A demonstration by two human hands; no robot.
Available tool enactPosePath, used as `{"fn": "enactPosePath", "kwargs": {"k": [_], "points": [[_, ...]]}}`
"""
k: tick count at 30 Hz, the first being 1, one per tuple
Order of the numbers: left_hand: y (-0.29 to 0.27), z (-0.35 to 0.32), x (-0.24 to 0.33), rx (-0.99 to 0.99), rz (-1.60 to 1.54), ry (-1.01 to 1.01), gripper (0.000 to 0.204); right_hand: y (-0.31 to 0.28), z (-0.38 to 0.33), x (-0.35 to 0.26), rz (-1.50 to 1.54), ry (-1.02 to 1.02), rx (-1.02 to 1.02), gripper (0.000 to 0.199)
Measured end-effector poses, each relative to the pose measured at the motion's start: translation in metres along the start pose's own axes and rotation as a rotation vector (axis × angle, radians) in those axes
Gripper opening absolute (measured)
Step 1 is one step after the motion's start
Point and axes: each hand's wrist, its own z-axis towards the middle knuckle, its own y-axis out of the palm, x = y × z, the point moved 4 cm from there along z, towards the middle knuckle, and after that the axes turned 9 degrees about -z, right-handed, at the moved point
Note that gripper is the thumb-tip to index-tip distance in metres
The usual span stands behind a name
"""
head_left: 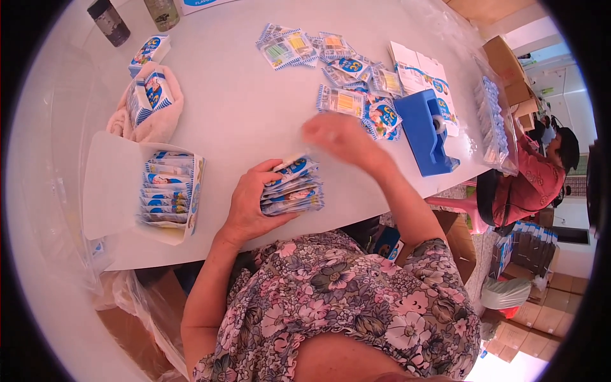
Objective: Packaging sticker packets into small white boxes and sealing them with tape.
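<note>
My left hand [245, 202] is closed around a stack of small blue-and-white packets [294, 188] at the table's near edge, its thumb and fingers on the stack's left side. Just beyond the stack, to its right, my right hand [340, 137] hovers over the table, smeared by motion, so its fingers are hard to read. Past that hand lies a loose pile of packets [344, 102]. On my left stands an open white carton [108, 184] with its lid folded back and a row of upright packets [167, 190] inside.
A blue tape dispenser [425, 137] sits right of the pile, beside flat white cartons [439, 76]. Far left are a pink cloth [159, 127] holding packets and two jars [109, 24]. A clear tray [493, 121] lines the right edge. Another person [528, 178] sits beyond it.
</note>
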Motion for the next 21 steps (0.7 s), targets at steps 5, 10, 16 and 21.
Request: {"fn": "enactPosePath", "kwargs": {"k": [5, 10, 16, 21], "points": [[-0.001, -0.003, -0.004, 0.005, -0.082, -0.167, 0.082, -0.041, 0.004, 0.052, -0.757, 0.032, 0.178, 0.015], [-0.003, 0.000, 0.009, 0.043, 0.071, 0.022, 0.082, -0.021, 0.007, 0.023, -0.736, 0.116, 0.089, 0.012], [0.002, 0.004, 0.000, -0.045, -0.123, 0.018, 0.083, 0.000, 0.008, -0.008, 0.143, 0.160, -0.196, 0.022], [0.001, -0.001, -0.003, -0.041, -0.039, 0.037, 0.084, -0.030, -0.001, 0.031, -0.698, -0.016, -0.002, 0.018]]}}
